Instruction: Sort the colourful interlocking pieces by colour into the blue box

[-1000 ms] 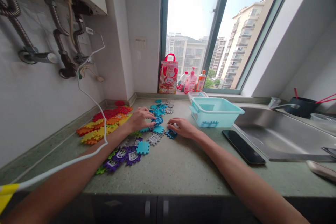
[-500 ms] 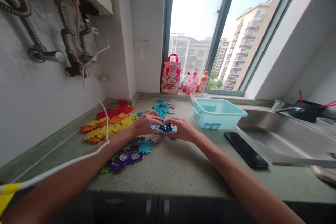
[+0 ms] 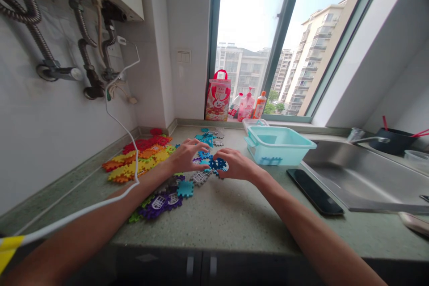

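Observation:
Flat toothed plastic puzzle tiles lie spread on the countertop [image 3: 228, 214]. My right hand [image 3: 234, 164] is closed on a dark blue tile [image 3: 217, 164], holding it just above the counter. My left hand [image 3: 186, 155] sits close beside it with fingers spread, its thumb and forefinger at the left edge of that tile. Light blue tiles [image 3: 205, 138] lie just beyond the hands. Purple tiles [image 3: 161, 201] and a teal tile [image 3: 185, 187] lie under my left forearm. Red, orange and yellow tiles [image 3: 137, 158] run along the wall at the left.
A light blue plastic tub [image 3: 278, 145] stands right of the hands. A black phone [image 3: 315, 191] lies by the steel sink [image 3: 362, 174]. A white cable [image 3: 117, 120] hangs over my left arm. Bottles and a red bag [image 3: 217, 96] stand on the window sill.
My right hand picked up the dark blue tile from the counter and raised it. My left hand came across to meet it, then opened its fingers a little.

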`<state>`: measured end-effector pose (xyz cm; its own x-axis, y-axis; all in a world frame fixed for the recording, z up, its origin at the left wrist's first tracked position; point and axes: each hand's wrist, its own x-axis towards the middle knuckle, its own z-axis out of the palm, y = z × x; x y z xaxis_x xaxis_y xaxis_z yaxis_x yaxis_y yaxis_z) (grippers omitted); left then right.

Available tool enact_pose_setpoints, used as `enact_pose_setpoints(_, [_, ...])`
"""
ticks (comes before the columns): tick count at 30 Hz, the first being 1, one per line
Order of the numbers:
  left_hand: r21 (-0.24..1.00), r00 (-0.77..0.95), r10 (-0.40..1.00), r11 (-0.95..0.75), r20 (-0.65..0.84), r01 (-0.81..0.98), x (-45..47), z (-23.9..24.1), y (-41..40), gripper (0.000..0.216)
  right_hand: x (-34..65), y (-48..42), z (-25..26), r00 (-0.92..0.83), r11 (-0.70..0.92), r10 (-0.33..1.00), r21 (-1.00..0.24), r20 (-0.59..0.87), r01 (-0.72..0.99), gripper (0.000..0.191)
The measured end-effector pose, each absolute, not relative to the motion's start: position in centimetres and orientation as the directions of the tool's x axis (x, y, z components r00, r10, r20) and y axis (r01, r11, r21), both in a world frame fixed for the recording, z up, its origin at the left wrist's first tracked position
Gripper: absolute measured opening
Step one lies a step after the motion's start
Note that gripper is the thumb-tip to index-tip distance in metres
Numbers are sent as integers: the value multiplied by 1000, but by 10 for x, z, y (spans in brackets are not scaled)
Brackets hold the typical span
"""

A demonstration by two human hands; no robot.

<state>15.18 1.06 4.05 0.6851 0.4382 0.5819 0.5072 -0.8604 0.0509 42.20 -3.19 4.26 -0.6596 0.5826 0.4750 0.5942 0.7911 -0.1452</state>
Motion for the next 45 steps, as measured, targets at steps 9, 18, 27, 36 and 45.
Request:
enact_pose_setpoints(9, [-1, 376, 886, -390, 273, 921, 73, 27, 71, 53, 440, -30, 42, -608, 643, 766, -234, 207, 730, 28])
enact_pose_setpoints(18, [-59, 313, 910, -309, 273, 949, 74, 31, 72, 57, 434, -28, 33, -561, 583, 812, -229, 160, 780, 32])
enact_pose_setpoints(27, [-45, 316, 846, -330, 430, 943, 69, 30, 74, 53, 474, -23, 70, -440, 613, 627, -59, 643, 788, 32])
enact_pose_setpoints(36, [-84, 374, 827, -374, 420, 923, 76, 27, 70, 49, 557, -27, 92, 137, 2, 566, -167, 813, 986, 33])
enact_pose_setpoints(45, [-59, 409, 807, -427, 425, 903, 74, 23, 73, 44, 477, -25, 64, -273, 526, 561, -83, 782, 846, 31])
